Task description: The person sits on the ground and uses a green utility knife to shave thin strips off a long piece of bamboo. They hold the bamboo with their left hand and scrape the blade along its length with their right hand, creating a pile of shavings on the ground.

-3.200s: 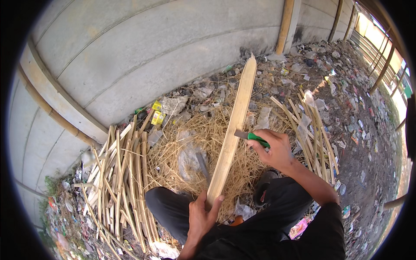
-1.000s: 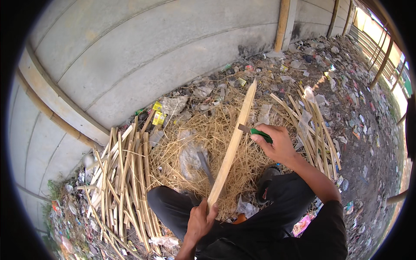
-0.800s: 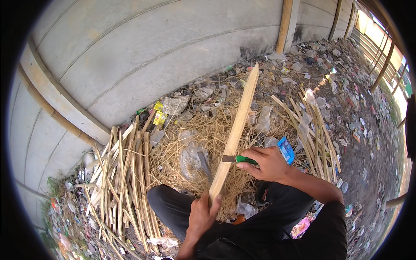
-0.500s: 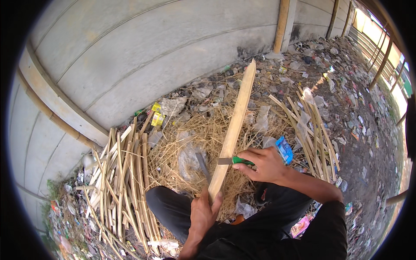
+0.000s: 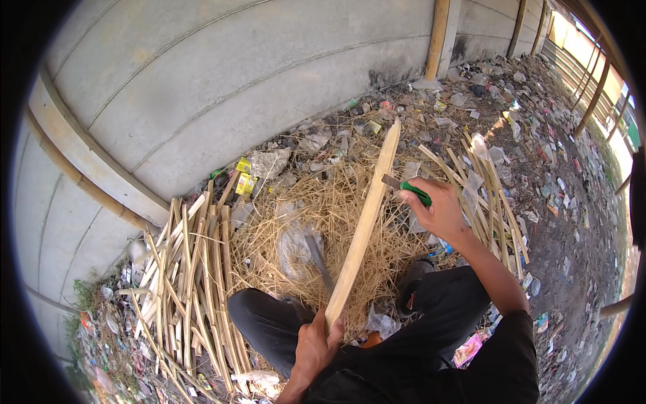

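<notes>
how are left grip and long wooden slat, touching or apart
Touching. The head view shows the left grip holding the long wooden slat, whose lower end sits between thumb and fingers.

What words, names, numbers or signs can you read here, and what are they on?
None that I can read.
Yellow packets: any print is too small to make out.
Pink wrapper: too small and unclear to read.
Scattered litter: too tiny or blurred.
Wooden strip, green-handled knife and concrete wall: no writing I can see.
</notes>
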Available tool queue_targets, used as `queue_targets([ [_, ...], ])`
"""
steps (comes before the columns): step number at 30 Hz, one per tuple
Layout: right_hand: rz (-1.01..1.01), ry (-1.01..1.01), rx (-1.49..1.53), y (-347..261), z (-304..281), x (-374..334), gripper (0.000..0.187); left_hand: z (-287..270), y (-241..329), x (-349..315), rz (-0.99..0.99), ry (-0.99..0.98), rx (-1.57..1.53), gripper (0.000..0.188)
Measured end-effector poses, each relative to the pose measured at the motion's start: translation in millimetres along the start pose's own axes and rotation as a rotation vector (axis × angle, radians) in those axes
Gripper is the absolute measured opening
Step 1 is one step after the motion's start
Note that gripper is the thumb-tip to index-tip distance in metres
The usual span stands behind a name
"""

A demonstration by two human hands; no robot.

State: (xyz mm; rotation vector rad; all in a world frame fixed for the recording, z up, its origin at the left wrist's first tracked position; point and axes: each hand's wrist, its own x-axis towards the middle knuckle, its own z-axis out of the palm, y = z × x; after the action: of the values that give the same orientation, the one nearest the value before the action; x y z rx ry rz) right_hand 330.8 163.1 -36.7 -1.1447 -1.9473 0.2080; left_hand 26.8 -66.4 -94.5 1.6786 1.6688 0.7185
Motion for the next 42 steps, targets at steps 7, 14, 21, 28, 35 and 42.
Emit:
queue_targets([
  [7,0.247,0.223,-0.144,56.0,-26.4,22.6,0.032,-13.0,3.3,-18.4,-0.055,-0.089,-0.025,0.04],
  [14,0.115,-0.051,-0.148,16.0,-14.9,6.0,0.032,-15.9,-5.9,3.5,-0.074,-0.015,0.067,0.044],
  [21,0.346,-0.849,-0.533,54.1,-24.4,-19.0,0.043,-22.0,-3.6,22.5,-0.06,0.168,0.129,0.042],
  [28,0.33,-0.674,-0.434,59.5,-32.9,-22.1,0.044,-23.1,-14.9,35.0,0.073,0.222,0.207,0.041],
  [35,0.302,-0.505,-0.301,35.0,-27.7,-8.9,0.034,-35.3,11.2,56.4,0.22,0.093,0.376,0.036],
  [42,0.325,-0.207,-0.425,41.0,-67.8,-5.9,0.035,-24.9,-18.9,61.5,0.111,0.128,0.531,0.038],
])
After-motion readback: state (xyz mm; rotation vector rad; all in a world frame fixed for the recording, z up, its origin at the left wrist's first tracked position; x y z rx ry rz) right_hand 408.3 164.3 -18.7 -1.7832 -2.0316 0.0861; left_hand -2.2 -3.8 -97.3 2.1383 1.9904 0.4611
